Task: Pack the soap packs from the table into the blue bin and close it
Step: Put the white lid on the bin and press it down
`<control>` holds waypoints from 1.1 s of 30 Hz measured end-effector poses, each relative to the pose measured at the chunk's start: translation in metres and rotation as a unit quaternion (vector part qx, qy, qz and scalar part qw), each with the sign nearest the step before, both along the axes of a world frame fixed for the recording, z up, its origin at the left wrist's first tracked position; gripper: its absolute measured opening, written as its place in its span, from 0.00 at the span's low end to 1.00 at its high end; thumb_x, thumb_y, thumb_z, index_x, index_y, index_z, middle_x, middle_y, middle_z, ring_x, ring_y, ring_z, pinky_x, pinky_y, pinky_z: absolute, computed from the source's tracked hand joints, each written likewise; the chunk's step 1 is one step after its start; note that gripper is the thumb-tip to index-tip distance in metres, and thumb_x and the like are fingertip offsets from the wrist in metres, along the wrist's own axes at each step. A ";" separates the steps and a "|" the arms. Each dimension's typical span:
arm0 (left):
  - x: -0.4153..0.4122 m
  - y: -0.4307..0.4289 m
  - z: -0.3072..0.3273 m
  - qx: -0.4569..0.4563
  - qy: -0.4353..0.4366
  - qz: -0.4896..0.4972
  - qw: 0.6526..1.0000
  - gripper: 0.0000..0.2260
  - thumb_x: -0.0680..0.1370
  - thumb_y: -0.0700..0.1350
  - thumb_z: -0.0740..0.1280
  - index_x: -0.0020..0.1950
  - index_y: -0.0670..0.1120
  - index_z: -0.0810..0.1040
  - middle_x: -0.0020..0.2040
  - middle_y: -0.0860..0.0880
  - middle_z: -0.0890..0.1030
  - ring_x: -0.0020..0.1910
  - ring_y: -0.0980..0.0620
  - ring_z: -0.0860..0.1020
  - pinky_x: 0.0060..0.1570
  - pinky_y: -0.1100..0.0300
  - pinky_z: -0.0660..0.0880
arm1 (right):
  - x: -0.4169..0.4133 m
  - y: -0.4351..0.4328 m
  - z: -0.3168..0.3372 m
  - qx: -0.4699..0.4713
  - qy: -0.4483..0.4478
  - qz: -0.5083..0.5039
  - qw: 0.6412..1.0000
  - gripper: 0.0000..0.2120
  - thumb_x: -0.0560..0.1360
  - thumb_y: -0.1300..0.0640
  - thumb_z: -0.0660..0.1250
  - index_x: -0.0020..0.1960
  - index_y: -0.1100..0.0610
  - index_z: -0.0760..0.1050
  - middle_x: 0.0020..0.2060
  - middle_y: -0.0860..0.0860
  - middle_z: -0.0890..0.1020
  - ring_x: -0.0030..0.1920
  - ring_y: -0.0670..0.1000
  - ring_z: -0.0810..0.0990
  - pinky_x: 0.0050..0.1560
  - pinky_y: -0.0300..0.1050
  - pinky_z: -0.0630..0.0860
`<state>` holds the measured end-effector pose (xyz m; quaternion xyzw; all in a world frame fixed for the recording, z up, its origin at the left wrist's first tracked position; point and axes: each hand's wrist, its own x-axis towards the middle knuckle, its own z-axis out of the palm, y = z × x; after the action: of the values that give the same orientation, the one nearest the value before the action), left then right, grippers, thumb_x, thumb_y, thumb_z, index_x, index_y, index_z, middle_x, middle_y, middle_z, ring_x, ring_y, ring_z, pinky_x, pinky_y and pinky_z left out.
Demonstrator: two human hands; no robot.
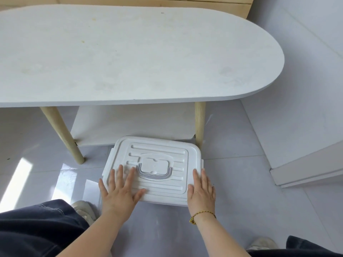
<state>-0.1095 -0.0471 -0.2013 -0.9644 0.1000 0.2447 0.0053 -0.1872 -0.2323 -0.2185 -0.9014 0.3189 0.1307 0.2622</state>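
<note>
**Both hands flat on the closed lid**

Head view: the white lid [159,145] sits on the floor just in front of the table [130,52], hiding the bin beneath. The left hand [120,190] presses it, fingers spread wide. The right hand [201,190] lies flat on its right edge, fingers straight and together.

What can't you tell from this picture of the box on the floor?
Head view only.
Soap packs: none visible; the white ribbed plastic lid covers the bin's inside.
Bin's blue body: hidden beneath that lid.
Lid's near corners: under the flat left hand and right hand, so latching is unclear.
Dark trousers: cut by the bottom edge.
</note>
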 end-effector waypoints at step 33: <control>0.000 -0.076 -0.007 0.018 0.069 -0.160 0.985 0.41 0.66 0.76 0.50 0.68 0.65 0.29 0.74 0.53 0.30 0.73 0.46 0.31 0.68 0.34 0.40 | 0.034 -0.031 0.003 0.167 -0.069 -0.238 0.954 0.22 0.78 0.52 0.58 0.67 0.59 0.60 0.58 0.58 0.78 0.57 0.59 0.76 0.51 0.45 0.72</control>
<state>-0.1093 -0.1232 -0.2080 -0.9166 0.2490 0.3080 0.0553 -0.1536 -0.2632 -0.2158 -0.7496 0.4791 0.0531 0.4537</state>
